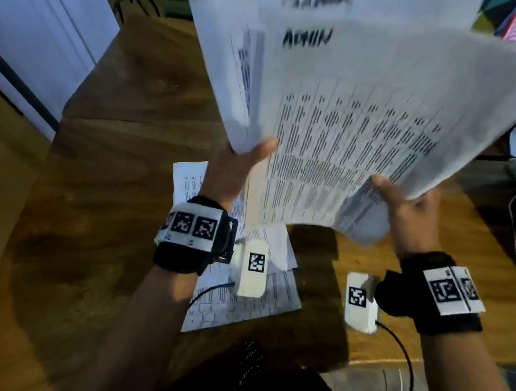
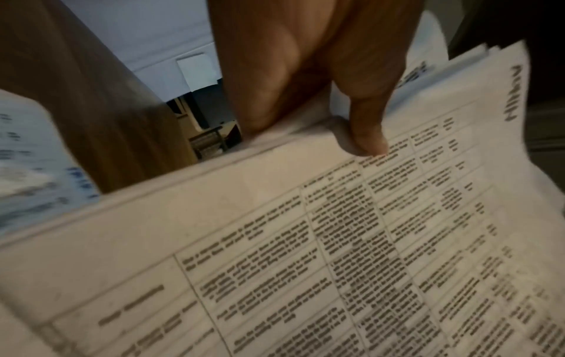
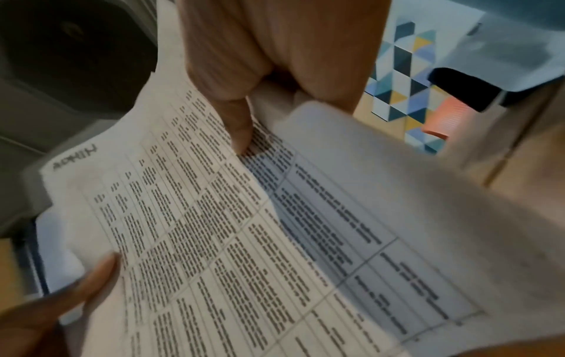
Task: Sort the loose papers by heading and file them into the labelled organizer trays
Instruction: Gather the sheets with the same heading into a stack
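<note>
We've got a sheaf of white printed sheets (image 1: 366,136) (top one headed ADMIN) above the brown wooden table (image 1: 121,157), left hand (image 1: 230,173) & right hand (image 1: 412,216) both pinching its bottom edge w/ thumbs on top.

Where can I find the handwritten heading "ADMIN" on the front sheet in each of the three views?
Head: ADMIN heading upper centre, at the top of the front sheet, upright.
Left wrist: ADMIN heading far right edge, upper part, turned sideways.
Right wrist: ADMIN heading left of centre, at the sheet's corner, tilted and blurred.
Shared landmark: the printed table below the heading, pinned by both thumbs.
</note>
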{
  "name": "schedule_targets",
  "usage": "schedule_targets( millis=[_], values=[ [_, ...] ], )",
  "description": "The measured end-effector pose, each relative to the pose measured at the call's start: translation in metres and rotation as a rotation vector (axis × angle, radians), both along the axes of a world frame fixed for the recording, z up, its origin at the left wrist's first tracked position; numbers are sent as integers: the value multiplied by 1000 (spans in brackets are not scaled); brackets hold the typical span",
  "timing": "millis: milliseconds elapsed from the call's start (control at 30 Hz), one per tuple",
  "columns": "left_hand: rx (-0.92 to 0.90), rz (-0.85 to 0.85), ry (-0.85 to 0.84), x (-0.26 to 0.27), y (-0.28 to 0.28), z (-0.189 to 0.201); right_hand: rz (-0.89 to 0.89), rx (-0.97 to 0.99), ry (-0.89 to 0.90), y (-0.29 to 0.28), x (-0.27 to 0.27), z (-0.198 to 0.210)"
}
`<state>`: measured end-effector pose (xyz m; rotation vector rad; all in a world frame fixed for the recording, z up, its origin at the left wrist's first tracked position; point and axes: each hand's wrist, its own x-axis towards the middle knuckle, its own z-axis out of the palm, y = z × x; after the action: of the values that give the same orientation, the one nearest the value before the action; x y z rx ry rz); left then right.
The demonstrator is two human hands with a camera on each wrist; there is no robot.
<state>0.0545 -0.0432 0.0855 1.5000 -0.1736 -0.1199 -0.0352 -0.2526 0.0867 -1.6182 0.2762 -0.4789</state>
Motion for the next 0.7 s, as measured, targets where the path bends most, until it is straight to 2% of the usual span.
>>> schedule_targets(
  millis=[133, 267, 367, 433, 600, 700],
  values=[
    [-197, -59, -84, 0, -2, 14, 34, 31, -116, -5, 1, 17],
    [-132, -9, -61, -4, -10, 2, 33, 80, -41, -11, -2, -1],
    [-86, -42, -45, -10, -20, -9, 29, 126, 17, -12, -2, -13],
    [-73, -49, -45, -14, -28, -7, 20, 127, 4, -11, 0, -12],
    [-91, 64, -16, -12, -33, 10, -16, 125, -114, -19, 2, 5],
    [-30, 31, -42, -13, -34, 2, 2, 137, -77, -20, 2, -10]
  ],
)
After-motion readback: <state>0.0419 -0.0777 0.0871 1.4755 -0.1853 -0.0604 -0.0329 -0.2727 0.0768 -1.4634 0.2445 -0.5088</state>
